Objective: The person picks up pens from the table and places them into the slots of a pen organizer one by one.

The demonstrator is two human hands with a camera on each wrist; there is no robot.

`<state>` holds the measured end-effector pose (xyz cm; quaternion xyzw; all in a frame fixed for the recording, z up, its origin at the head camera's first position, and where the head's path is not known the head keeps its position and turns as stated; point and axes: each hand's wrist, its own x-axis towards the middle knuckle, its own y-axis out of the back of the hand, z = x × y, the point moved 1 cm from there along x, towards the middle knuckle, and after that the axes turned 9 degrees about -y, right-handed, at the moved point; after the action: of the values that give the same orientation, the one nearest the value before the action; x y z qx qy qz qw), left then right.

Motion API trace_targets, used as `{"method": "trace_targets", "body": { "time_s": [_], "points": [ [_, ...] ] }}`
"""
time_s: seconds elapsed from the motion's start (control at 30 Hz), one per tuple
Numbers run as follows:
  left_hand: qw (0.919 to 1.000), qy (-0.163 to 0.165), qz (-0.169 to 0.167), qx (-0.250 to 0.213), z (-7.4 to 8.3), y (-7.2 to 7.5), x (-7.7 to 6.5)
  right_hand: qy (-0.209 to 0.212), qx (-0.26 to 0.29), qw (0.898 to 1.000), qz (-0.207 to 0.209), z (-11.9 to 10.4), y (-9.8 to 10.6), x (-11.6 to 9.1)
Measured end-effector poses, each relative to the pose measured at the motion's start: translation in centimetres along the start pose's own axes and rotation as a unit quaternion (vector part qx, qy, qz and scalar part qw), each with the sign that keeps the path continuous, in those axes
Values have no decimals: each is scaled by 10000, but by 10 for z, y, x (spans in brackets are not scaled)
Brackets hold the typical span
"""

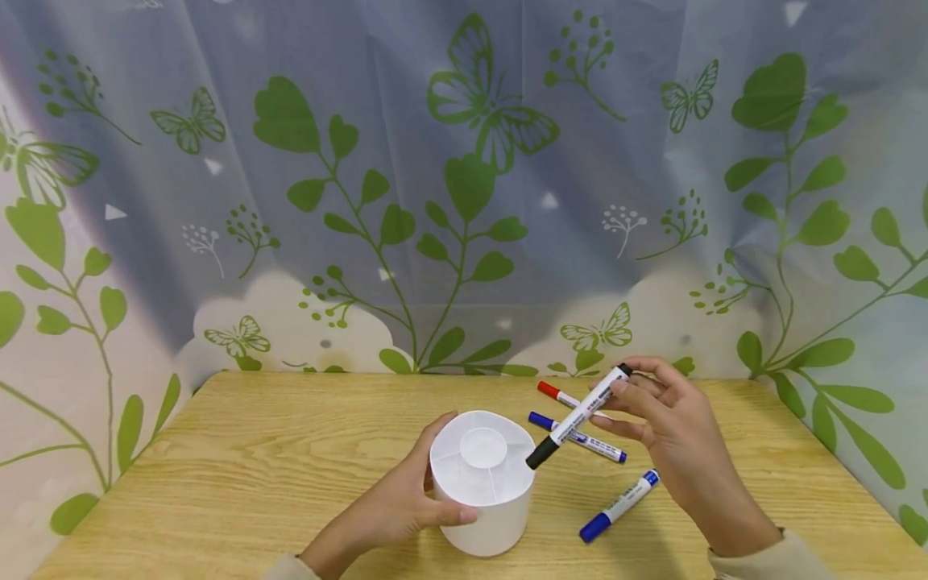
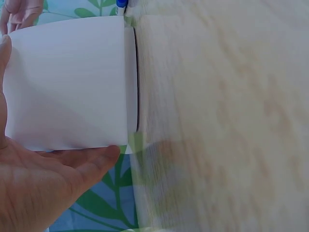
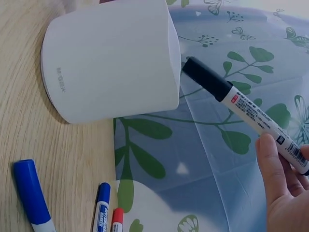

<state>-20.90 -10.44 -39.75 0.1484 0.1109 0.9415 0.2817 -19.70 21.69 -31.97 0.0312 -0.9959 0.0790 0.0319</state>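
A white round pen holder [image 1: 484, 519] with several compartments stands upright on the wooden table. My left hand [image 1: 395, 501] grips its side, thumb across the front and fingers behind; in the left wrist view the holder's wall [image 2: 67, 87] fills the palm. Between thumb and fingers, my right hand [image 1: 677, 431] pinches a black-capped whiteboard marker [image 1: 580, 415] near its rear end. The marker slants down to the left, its cap close to the holder's right rim. In the right wrist view the black cap [image 3: 207, 78] points at the holder's open top.
To the right of the holder lie a blue marker [image 1: 619, 506] near the front, another blue marker [image 1: 594, 445] behind it, and a red-capped marker [image 1: 557, 393] farther back, partly hidden by the held one. A patterned curtain [image 1: 464, 201] hangs behind the table [image 1: 290, 451].
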Motion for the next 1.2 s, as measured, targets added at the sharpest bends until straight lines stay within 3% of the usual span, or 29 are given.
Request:
{"method": "trace_targets", "body": {
  "time_s": [0.27,0.63,1.2],
  "points": [
    [9999,60,-43,-82,0,1,1,172,95,9995,-254,3,-11,1],
    [9999,23,-60,-90,0,1,1,311,-377,9971,-581,8,-28,1],
    [9999,-21,-93,-71,1,1,0,57,-973,9926,-723,28,-45,6]
  ]
}}
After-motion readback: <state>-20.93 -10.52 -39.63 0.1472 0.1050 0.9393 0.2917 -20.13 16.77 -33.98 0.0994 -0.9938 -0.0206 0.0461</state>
